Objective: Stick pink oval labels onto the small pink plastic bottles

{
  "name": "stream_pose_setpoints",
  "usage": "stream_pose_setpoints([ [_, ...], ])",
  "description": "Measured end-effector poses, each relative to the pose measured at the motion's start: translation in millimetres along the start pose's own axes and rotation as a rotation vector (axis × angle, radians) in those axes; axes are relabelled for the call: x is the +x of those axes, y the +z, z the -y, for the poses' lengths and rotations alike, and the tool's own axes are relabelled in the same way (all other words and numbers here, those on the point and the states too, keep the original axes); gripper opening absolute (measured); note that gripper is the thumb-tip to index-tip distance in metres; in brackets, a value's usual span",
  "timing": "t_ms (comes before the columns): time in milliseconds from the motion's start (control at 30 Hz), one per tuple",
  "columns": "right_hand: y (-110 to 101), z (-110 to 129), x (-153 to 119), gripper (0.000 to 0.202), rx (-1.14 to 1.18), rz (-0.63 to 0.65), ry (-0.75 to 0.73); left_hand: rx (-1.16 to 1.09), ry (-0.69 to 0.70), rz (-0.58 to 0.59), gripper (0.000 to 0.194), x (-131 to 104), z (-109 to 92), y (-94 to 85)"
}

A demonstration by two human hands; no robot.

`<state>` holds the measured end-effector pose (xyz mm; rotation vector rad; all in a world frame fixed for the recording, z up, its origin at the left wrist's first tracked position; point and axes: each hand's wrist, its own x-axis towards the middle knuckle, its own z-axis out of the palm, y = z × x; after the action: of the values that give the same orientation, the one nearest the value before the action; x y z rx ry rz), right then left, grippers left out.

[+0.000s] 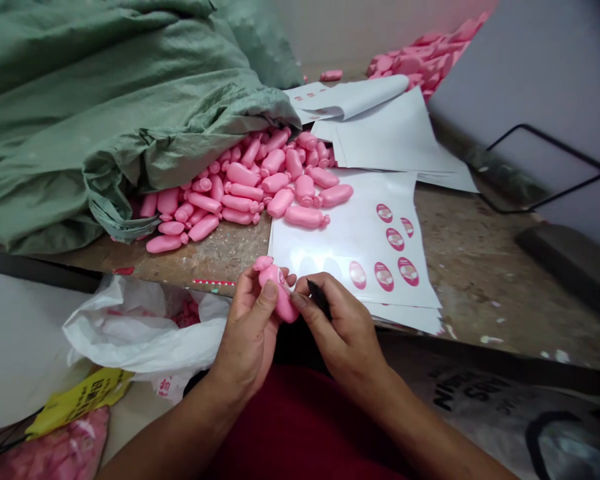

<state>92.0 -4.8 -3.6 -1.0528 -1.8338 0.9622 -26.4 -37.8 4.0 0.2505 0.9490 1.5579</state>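
Note:
My left hand (253, 320) is wrapped round a pink bottle-shaped piece (280, 293), its knobbed end pointing up and left. On the piece's upper side part of an oval mark shows. My right hand (343, 320) grips a black pointed tool (319, 299), and its thumb and fingertips meet the piece's right side. Just beyond the hands lies a white sheet (320, 250) with several red oval stickers (384, 276) on its right part. Many similar pink pieces (243, 175) are heaped behind it, some resting on the sheet.
A large green sack (180, 80) lies open at the left on the worktable (480, 267). More white sheets (390, 133) lie at the back. A black wire frame (550, 130) stands at the right. Below the table's front edge hangs a white plastic bag (145, 333); more pink pieces (430, 57) are piled far back.

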Motion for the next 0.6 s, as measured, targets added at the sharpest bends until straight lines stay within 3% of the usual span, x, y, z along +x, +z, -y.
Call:
stream_pose_setpoints([
  [333, -1.5, 2.2, -0.4, 0.009, -0.138, -0.044, -0.136, 0.013, 0.037, -0.013, 0.039, -0.3, -3.6, -3.2],
  [600, -2.7, 4.2, 3.4, 0.01, -0.116, -0.027, -0.088, 0.024, 0.041, -0.007, 0.043, 1.2, -7.8, -6.8],
])
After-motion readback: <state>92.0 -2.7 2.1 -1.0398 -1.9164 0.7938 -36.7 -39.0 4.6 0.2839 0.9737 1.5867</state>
